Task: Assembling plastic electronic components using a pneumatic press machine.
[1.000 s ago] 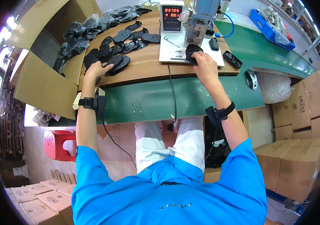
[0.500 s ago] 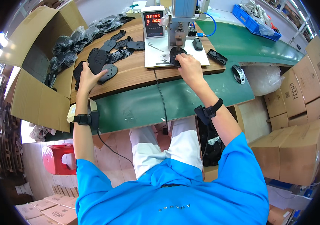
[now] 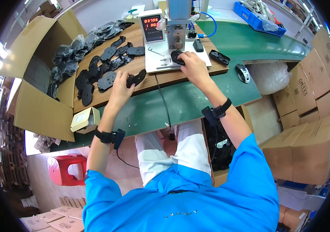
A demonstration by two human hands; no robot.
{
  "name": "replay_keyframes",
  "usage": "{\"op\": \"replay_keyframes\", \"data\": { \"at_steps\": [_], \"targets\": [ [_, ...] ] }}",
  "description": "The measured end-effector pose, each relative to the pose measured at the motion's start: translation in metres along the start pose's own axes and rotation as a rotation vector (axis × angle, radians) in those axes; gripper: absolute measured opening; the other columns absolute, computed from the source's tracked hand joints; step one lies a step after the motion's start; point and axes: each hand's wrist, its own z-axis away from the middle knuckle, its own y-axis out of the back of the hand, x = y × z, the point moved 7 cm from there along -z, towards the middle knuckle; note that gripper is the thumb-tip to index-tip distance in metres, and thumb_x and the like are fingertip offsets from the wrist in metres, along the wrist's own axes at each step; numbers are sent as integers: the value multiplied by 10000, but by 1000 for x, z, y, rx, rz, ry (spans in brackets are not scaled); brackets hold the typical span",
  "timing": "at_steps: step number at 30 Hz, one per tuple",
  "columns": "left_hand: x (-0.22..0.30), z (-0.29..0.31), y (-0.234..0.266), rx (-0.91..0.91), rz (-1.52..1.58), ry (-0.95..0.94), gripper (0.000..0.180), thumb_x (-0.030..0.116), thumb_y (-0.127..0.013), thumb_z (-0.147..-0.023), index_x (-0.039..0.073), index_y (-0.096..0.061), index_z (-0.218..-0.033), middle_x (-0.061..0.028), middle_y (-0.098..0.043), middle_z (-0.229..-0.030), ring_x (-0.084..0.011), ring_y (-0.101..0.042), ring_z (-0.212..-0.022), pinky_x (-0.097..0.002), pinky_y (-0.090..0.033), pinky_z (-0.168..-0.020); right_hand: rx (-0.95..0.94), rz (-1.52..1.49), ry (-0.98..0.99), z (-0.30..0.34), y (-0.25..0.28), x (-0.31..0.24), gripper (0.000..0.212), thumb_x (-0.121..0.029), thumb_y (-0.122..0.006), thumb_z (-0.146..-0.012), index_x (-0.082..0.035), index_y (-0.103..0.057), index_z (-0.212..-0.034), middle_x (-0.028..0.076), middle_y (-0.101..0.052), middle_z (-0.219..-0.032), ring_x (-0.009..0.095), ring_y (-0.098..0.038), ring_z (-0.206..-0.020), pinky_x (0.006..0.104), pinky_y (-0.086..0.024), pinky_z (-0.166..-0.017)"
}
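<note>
My left hand [image 3: 120, 91] is closed on a flat, oval black plastic shell [image 3: 138, 78], holding it tilted above the near edge of the wooden board. Under the head of a bench press [image 3: 177, 35], my right hand [image 3: 195, 69] grips another black plastic shell [image 3: 175, 57] on the white base plate [image 3: 161, 48]; its fingers partly cover that piece. Several similar black shells lie loose on the wooden board [image 3: 107, 98] to the left, among them a flat one [image 3: 107, 81] beside my left hand.
An open cardboard box [image 3: 43, 110] stands at the left, beside bagged black parts [image 3: 62, 54]. A counter box [image 3: 152, 28] with red digits adjoins the press. To the right are an open black shell [image 3: 219, 57], a computer mouse [image 3: 242, 73] and a blue crate [image 3: 259, 19].
My left hand has moved right from the pile, carrying a black shell. My right hand stays at the press with its shell, now shifted slightly. The counter's digits have changed.
</note>
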Motion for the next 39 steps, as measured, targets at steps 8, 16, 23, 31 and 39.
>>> {"op": "replay_keyframes", "data": {
  "at_steps": [8, 16, 23, 31, 39],
  "targets": [
    [65, 1, -9, 90, -15, -201, 363, -36, -754, -811, 53, -726, -1162, -133, -686, -1213, -328, -636, -1123, -418, -547, -951, 137, -426, -229, 129, 76, -24, 284, 64, -714, -830, -38, -715, -1095, 96, -701, -999, 217, -659, -822, 310, -524, -650],
    [120, -33, -83, 117, -51, -553, 402, -66, -717, -794, 88, -742, -1165, -130, -704, -1259, -352, -642, -1257, -457, -548, -1038, 69, -344, -411, 270, 107, -4, 271, 65, -723, -821, -29, -728, -1075, 86, -707, -1020, 153, -658, -787, 248, -487, -582],
    [118, -67, -130, 112, -253, -492, 382, 1, -663, -862, 105, -723, -1224, -171, -697, -1292, -372, -625, -1276, -476, -515, -1078, 147, -255, -757, 372, 124, 40, 218, 45, -698, -868, -25, -707, -1074, 82, -701, -1021, 154, -646, -776, 259, -493, -625],
    [113, -64, -140, 146, -374, -449, 374, 18, -659, -883, 88, -712, -1246, -192, -712, -1252, -383, -664, -1199, -469, -535, -1040, 54, -101, -942, 479, 78, 104, 268, 10, -661, -852, -29, -683, -1116, 157, -672, -1103, 361, -640, -1078, 419, -505, -964],
    [119, -76, -143, 60, -341, -401, 345, 35, -666, -897, 95, -709, -1233, -170, -714, -1252, -371, -684, -1158, -445, -569, -982, -14, 60, -960, 495, 59, 151, 331, -37, -707, -854, -52, -668, -1183, 165, -633, -1226, 377, -573, -1193, 455, -447, -1061]
  ]
}}
